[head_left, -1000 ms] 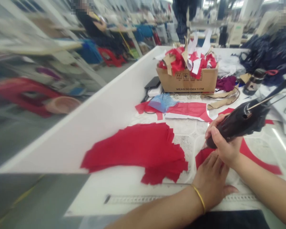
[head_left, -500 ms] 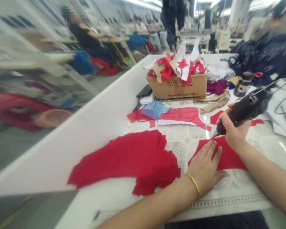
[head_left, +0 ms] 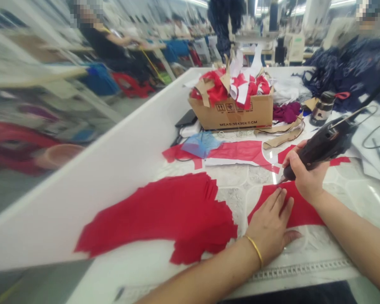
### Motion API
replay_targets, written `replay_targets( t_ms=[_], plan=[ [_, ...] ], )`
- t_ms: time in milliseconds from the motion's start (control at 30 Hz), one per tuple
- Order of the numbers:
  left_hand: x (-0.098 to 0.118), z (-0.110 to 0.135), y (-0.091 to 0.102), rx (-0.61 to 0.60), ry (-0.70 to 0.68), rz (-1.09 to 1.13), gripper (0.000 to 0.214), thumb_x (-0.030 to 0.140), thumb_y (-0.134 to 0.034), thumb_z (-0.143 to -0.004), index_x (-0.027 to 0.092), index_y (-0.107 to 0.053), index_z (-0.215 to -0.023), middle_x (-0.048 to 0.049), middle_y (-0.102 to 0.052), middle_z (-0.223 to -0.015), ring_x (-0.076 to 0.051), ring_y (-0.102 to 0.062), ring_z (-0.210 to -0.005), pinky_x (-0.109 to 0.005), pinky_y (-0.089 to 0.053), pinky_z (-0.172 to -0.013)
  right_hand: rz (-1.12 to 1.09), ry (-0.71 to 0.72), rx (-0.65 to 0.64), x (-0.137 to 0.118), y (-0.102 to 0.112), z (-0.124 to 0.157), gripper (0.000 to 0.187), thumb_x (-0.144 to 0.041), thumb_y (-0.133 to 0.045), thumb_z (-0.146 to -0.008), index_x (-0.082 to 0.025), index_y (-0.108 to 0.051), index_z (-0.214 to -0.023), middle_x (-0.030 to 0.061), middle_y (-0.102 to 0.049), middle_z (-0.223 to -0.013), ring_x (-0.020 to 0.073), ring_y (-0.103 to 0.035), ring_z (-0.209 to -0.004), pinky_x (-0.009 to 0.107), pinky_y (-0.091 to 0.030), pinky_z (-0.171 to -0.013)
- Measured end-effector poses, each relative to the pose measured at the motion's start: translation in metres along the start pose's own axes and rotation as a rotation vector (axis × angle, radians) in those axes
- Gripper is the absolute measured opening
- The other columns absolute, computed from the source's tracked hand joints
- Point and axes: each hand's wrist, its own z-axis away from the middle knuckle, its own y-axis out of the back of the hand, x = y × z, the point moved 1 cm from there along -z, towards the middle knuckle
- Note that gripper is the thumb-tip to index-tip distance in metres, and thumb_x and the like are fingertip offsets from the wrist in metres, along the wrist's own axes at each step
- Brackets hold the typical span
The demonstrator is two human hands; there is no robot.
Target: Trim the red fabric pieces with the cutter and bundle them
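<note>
See right hand (head_left: 310, 181) clamped around black handheld tool (head_left: 323, 145), nose angled down-left to far edge of red fabric piece (head_left: 299, 213), right of red fabric stack (head_left: 164, 211). See left hand (head_left: 269, 219) palm-down on same piece, fingers extended, thumb apart, gripping nothing. Can't tell tip contact from here. To do well, probably: press fabric flat close to tip, brace tool wrist, guard left fingertips, being right beside tip. Avoid dragging cloth.
</note>
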Motion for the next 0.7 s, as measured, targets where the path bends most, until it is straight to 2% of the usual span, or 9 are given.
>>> replay_targets(
  t_ms=[200, 400, 700],
  plan=[
    [0.001, -0.003, 0.005, 0.034, -0.037, -0.022, 0.077, 0.065, -0.025, -0.095, 0.003, -0.052, -0.132, -0.0222, -0.053, -0.139, -0.033, -0.049, -0.133, -0.04, -0.044, -0.108, -0.076, 0.016, -0.006, -0.011, 0.008, -0.006, 0.02, -0.025, -0.064, -0.082, -0.019, -0.054, -0.098, -0.0048, -0.058, -0.061, 0.013, -0.057, -0.05, 0.029, -0.05, -0.055],
    [0.001, -0.001, 0.005, 0.003, -0.049, 0.001, 0.076, 0.065, -0.024, -0.096, 0.007, -0.051, -0.135, -0.0183, -0.054, -0.14, -0.031, -0.048, -0.133, -0.04, -0.041, -0.109, -0.016, 0.016, 0.085, -0.008, 0.025, -0.017, 0.023, -0.026, -0.068, -0.079, -0.018, -0.054, -0.096, -0.0046, -0.059, -0.062, 0.015, -0.06, -0.052, 0.031, -0.051, -0.056],
    [0.003, 0.0, 0.001, -0.032, -0.032, 0.019, 0.076, 0.065, -0.025, -0.095, 0.007, -0.05, -0.137, -0.0193, -0.053, -0.141, -0.033, -0.049, -0.132, -0.042, -0.042, -0.108, -0.038, 0.025, 0.048, -0.007, 0.029, -0.016, 0.025, -0.027, -0.068, -0.082, -0.02, -0.049, -0.098, -0.0052, -0.059, -0.063, 0.0142, -0.06, -0.053, 0.03, -0.052, -0.055]
  ],
)
